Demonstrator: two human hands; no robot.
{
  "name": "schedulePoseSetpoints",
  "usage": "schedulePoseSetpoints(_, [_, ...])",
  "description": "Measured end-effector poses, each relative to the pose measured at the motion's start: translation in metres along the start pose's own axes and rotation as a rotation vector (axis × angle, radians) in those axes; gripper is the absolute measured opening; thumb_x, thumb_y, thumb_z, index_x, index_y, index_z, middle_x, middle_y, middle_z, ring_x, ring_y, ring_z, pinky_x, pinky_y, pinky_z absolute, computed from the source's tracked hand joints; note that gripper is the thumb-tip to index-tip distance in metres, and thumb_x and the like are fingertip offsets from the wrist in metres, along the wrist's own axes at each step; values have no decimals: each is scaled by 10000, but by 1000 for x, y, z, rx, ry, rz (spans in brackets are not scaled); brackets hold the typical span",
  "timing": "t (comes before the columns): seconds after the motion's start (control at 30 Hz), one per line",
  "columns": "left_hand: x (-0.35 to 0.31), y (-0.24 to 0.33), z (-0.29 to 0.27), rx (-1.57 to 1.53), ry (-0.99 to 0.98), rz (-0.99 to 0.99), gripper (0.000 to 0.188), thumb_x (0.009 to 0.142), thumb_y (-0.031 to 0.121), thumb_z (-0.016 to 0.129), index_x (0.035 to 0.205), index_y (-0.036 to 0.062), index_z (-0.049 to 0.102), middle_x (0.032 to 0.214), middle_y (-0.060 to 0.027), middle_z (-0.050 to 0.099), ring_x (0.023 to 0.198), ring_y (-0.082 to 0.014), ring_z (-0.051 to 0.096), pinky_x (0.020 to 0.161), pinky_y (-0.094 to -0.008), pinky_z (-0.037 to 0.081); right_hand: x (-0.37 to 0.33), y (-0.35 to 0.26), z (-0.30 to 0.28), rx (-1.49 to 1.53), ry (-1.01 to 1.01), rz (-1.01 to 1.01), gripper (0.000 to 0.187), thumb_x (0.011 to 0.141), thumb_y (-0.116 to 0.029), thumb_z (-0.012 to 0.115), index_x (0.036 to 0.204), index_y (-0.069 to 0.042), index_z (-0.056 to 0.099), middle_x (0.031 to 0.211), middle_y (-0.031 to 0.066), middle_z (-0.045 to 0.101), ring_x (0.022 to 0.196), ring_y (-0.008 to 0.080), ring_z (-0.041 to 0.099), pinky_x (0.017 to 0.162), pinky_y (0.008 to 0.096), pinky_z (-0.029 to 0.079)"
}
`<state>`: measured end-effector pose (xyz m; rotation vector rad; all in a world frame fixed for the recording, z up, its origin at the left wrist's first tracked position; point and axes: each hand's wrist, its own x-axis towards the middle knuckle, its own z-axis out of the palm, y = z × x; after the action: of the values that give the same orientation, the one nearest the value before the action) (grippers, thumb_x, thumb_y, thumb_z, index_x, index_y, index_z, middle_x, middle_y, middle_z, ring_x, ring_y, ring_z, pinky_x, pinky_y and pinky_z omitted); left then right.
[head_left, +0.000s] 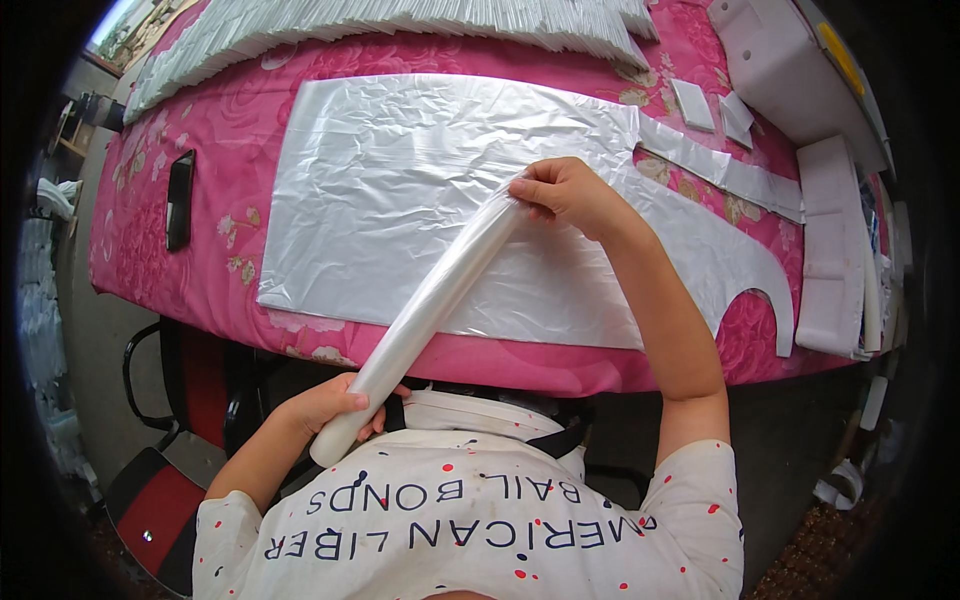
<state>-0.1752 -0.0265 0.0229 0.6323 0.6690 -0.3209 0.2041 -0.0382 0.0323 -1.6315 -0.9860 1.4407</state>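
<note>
White plastic roll (pixel 435 300) slants between both hands, left hand (pixel 328 402) wrapped round its near end, right hand (pixel 570 192) kinda pinching the far one, silvery plastic carrier bag (pixel 400 170) spread flat on the table (pixel 222 265) under that right hand

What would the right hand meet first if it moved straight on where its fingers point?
The right hand points left and pinches the far end of the rolled plastic, so that comes first. Beyond lies the flat plastic sheet, though the hand's height above it is unclear.
</note>
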Motion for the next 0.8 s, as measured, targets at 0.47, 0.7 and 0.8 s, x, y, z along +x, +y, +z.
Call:
schedulePoseSetpoints(0.47, [-31,-10,-38,308,-94,-220,597,703,256,745,1180,-12,505,1054,-84,584,937,-138,553,853,-296,433,-45,80,-204,-439,980,-158,313,844,-289,585,846,20,638,644,29,588,576,98,526,542,251,440])
schedulePoseSetpoints(0.7, [-26,57,3,886,-85,-138,468,703,183,751,1089,0,561,1004,-79,619,914,-154,568,815,-297,447,-30,62,-166,-182,857,-252,230,851,-238,593,887,-18,650,676,-3,578,565,65,505,520,202,418])
schedulePoseSetpoints(0.8, [3,98,24,1299,4,210,439,665,219,734,1030,28,582,893,-139,623,830,-295,602,745,-347,463,-8,41,-131,-239,653,-261,218,848,-224,591,897,-21,653,690,-1,585,567,66,509,530,210,422])
